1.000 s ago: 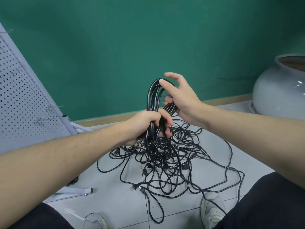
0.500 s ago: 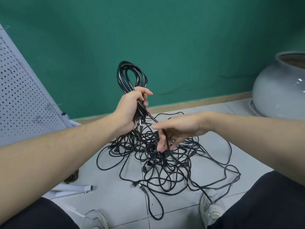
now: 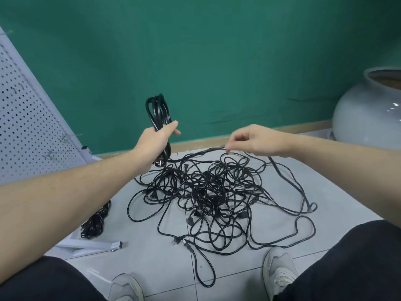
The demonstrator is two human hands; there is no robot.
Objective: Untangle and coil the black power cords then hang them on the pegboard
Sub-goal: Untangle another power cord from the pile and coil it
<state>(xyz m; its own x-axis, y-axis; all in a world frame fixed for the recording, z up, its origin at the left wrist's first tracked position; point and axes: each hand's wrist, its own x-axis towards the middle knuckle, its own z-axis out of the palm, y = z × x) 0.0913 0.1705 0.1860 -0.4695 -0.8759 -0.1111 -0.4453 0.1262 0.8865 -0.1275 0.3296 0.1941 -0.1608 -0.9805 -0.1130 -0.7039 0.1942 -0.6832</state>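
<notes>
The right hand (image 3: 256,140), which was down in the tangle (image 3: 208,192) on the floor, now pinches a strand drawn out taut toward the coil (image 3: 157,114) gripped upright by the left hand (image 3: 155,141), feeding another loop.

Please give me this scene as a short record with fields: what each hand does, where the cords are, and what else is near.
left hand: grips coiled cord, held upright
right hand: pinches a strand that runs toward the coil
tangled cords: loose pile on tiled floor
pegboard: far left, leaning
second bundle: on floor by the pegboard's foot
ceramic pot: far right
</notes>
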